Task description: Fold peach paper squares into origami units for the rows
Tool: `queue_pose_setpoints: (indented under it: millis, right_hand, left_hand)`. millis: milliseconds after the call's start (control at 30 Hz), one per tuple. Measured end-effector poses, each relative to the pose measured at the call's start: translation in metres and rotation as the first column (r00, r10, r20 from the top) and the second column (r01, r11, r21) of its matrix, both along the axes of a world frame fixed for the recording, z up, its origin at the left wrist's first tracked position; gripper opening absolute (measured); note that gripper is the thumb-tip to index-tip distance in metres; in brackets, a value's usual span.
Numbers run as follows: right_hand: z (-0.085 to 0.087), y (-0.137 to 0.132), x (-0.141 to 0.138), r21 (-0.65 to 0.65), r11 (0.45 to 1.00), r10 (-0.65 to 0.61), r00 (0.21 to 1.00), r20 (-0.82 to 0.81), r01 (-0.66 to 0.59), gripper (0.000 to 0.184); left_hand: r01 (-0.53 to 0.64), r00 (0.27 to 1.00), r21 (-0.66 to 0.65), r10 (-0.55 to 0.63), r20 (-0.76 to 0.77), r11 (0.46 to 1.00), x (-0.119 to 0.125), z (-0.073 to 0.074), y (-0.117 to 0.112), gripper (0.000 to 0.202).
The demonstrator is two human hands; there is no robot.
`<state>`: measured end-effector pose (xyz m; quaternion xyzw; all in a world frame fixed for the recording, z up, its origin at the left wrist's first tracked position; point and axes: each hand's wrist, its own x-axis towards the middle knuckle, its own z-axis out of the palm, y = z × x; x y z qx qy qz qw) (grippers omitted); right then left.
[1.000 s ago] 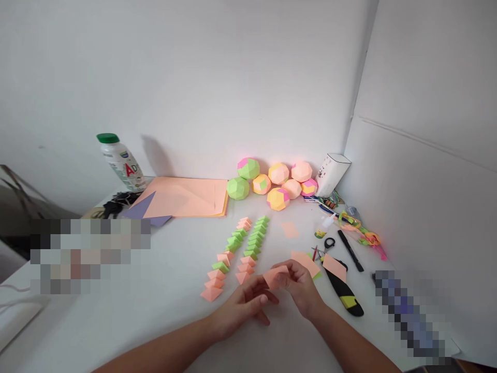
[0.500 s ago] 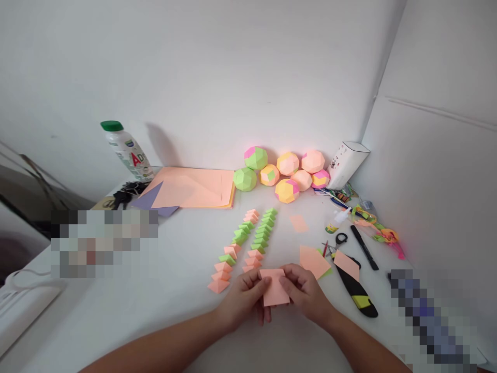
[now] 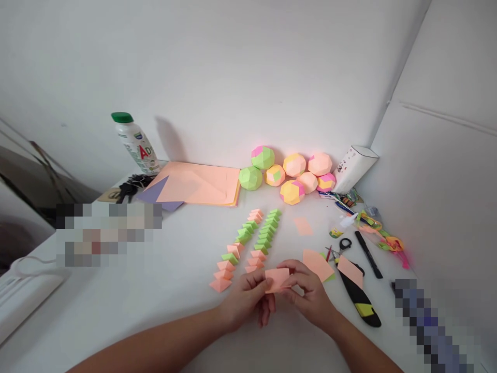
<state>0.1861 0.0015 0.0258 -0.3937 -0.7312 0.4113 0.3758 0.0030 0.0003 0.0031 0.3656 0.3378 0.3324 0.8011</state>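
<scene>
Between my two hands I hold a small peach paper square (image 3: 277,280) above the near part of the table. My left hand (image 3: 248,298) pinches its left side, the thumb lying on its face. At the right side, my right hand (image 3: 306,290) grips the near corner with thumb and fingers. Just beyond my hands lie two rows of folded paper pieces; the left row (image 3: 232,257) mixes peach and green, while the right row (image 3: 267,233) is green at the far end and peach nearer me. To the right rest a larger peach sheet (image 3: 317,264) and another peach piece (image 3: 350,271).
Several faceted paper balls (image 3: 292,192) sit against the wall. A stack of peach sheets (image 3: 198,181) and a white bottle (image 3: 135,145) stand back left. On the right are scissors (image 3: 345,244), a black-and-yellow tool (image 3: 359,298), a black pen (image 3: 368,254) and a glue bottle (image 3: 342,225).
The paper square has tipped so that its face looks shorter. My right hand has shifted its fingers along the edge. The whole view has turned slightly.
</scene>
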Motion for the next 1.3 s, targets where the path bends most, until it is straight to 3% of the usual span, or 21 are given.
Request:
queue_pose_setpoints:
  millis: [167, 300, 500, 667, 933, 1300]
  right_hand:
    - [0.0, -0.001, -0.004, -0.282, 0.958, -0.093, 0.985, -0.144, 0.049, 0.016]
    - [-0.007, -0.004, -0.004, -0.399, 0.908, -0.201, 0.969, -0.146, 0.128, 0.016]
    - [-0.008, -0.008, -0.006, -0.441, 0.878, -0.25, 0.964, -0.089, 0.187, 0.03]
    - [-0.001, -0.007, -0.009, -0.466, 0.878, -0.169, 0.982, -0.082, 0.112, 0.027]
    - [-0.004, -0.008, -0.01, -0.452, 0.885, -0.168, 0.982, -0.091, 0.109, 0.026]
    - [-0.003, -0.007, -0.012, -0.461, 0.88, -0.181, 0.978, -0.103, 0.114, 0.027]
  left_hand:
    - [0.066, 0.998, 0.09, -0.066, -0.003, 0.994, -0.001, 0.009, -0.002, 0.052]
    - [0.033, 0.999, 0.117, -0.029, -0.036, 0.993, 0.001, 0.003, -0.004, 0.039]
    - [-0.007, 0.998, 0.099, 0.012, -0.057, 0.995, 0.004, -0.006, -0.005, 0.035]
    - [-0.01, 0.998, 0.134, 0.018, -0.058, 0.991, 0.003, -0.006, -0.006, 0.035]
    - [0.024, 0.996, 0.168, -0.009, -0.087, 0.986, 0.002, 0.0, -0.006, 0.031]
    - [0.039, 0.998, 0.148, -0.03, -0.064, 0.988, 0.002, -0.005, -0.005, 0.035]
